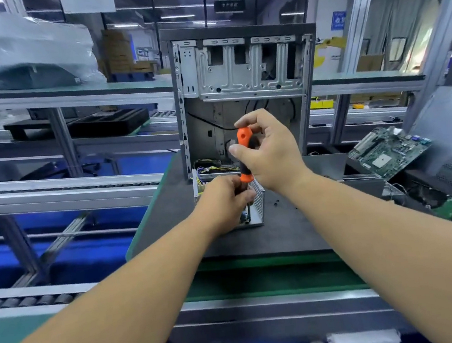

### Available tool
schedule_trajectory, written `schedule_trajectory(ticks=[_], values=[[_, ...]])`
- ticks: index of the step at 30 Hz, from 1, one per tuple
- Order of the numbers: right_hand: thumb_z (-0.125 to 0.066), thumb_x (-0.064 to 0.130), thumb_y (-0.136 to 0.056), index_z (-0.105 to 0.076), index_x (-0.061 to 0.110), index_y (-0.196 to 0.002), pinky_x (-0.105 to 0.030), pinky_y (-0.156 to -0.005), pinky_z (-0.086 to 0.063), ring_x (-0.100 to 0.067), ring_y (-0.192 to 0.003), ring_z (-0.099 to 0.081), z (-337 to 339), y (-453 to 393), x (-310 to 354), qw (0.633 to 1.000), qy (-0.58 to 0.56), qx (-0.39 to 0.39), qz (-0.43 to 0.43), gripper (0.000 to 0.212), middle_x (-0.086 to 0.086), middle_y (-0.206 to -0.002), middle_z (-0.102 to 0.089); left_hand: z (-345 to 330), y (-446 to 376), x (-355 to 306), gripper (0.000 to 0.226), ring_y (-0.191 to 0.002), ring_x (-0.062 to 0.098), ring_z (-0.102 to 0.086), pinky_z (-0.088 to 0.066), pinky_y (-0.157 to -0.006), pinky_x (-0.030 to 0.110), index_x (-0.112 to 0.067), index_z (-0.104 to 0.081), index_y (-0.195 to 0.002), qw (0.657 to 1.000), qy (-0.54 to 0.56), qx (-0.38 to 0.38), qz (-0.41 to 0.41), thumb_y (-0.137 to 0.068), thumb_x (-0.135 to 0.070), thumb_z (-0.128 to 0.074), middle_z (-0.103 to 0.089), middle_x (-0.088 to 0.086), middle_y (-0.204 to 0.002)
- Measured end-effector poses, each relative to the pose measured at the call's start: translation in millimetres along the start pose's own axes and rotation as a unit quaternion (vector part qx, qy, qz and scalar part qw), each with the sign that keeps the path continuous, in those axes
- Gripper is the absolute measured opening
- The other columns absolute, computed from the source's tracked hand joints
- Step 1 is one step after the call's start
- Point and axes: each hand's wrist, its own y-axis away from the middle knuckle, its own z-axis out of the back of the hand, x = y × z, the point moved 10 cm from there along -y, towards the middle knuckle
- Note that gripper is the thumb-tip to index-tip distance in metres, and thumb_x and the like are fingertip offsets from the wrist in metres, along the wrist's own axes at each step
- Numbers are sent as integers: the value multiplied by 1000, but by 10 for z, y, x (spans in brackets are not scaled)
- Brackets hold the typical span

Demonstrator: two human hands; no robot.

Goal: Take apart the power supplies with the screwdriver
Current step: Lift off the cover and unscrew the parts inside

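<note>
Power supply (255,207) | dark mat (289,229) | conveyor racks (59,191) | factory hall

Electronics teardown line, factory floor.

Aluminium-frame racks (67,139) and roller conveyor tracks (59,189) run past a green-edged workbench (259,269) with a dark mat (283,227). Stripped computer case (242,83) stands on the bench, side open; loose circuit boards (387,151) piled at right. Black plastic trays (108,123) on a lower shelf, stacked cardboard boxes (117,50) in the back, strip lights overhead, glass partitions behind.
</note>
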Motion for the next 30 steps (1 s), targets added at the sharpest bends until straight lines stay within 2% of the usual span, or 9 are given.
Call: schedule_trajectory(ticks=[5,11,15,18,20,22,26,29,30], values=[[-80,15,-79,-62,32,-99,-33,-67,-56,-9,-66,-56,17,3,50,1000,11,-12,6,32,16,-75,-56,43,1,-3,16,-68,13,-66,-58,-77,39,-19,-68,-79,1000,-3,-10,-5,-95,-24,-67,-74,-2,-75],[-81,18,-80,-62,31,-102,-33,-70,-57,-8,-70,-57,-6,9,60,999,44,-18,4,31,13,-81,-59,35,-1,34,18,-80,20,-74,-59,-81,41,-18,-68,-79,1000,12,-6,5,-96,-21,-65,-75,-1,-76],[-81,35,-82,-53,30,-104,-37,-72,-50,-22,-84,-59,-6,-67,142,978,206,-7,11,36,2,-96,-61,-2,-19,40,18,-78,13,-73,-57,-77,32,-11,-69,-84,1000,8,2,8,-99,-20,-64,-75,-2,-76],[-76,46,-87,-47,26,-107,-36,-70,-41,-28,-84,-54,-121,-192,214,913,404,57,18,40,-1,-95,-56,-12,-26,56,16,-79,11,-73,-59,-79,31,-10,-71,-86,1000,12,-11,23,-98,-17,-63,-76,-2,-81],[-76,40,-90,-53,26,-108,-35,-73,-41,-27,-89,-55,-206,-279,220,897,425,123,8,33,4,-91,-54,6,-25,90,20,-79,14,-73,-60,-78,35,-15,-69,-78,999,15,-30,38,-97,-17,-65,-76,-2,-81],[-76,23,-90,-64,30,-108,-33,-75,-49,-17,-90,-62,-277,-323,202,898,383,215,-13,23,14,-89,-58,52,-15,134,24,-73,20,-71,-60,-74,41,-17,-67,-72,997,0,-59,52,-95,-23,-69,-75,-2,-74],[-62,-9,-88,-69,28,-119,-34,-69,-64,-15,-91,-72,-290,-230,87,907,157,356,-161,49,2,-116,-69,106,68,127,25,-63,20,-65,-58,-65,39,-19,-66,-74,991,-26,-116,59,-89,-36,-76,-70,0,-67],[-68,41,-94,-67,31,-112,-36,-57,-58,-14,-74,-70,-260,-296,136,865,341,351,-111,21,-1,-99,-67,111,110,97,33,-61,19,-61,-55,-63,35,-23,-58,-68,987,-31,-143,62,-86,-40,-79,-64,-5,-63],[-58,63,-94,-67,28,-104,-36,-60,-54,-17,-75,-68,-254,-355,160,833,436,331,-77,38,0,-91,-66,118,115,91,36,-59,18,-59,-53,-62,34,-24,-55,-65,986,-30,-148,64,-85,-41,-80,-61,-6,-60]])
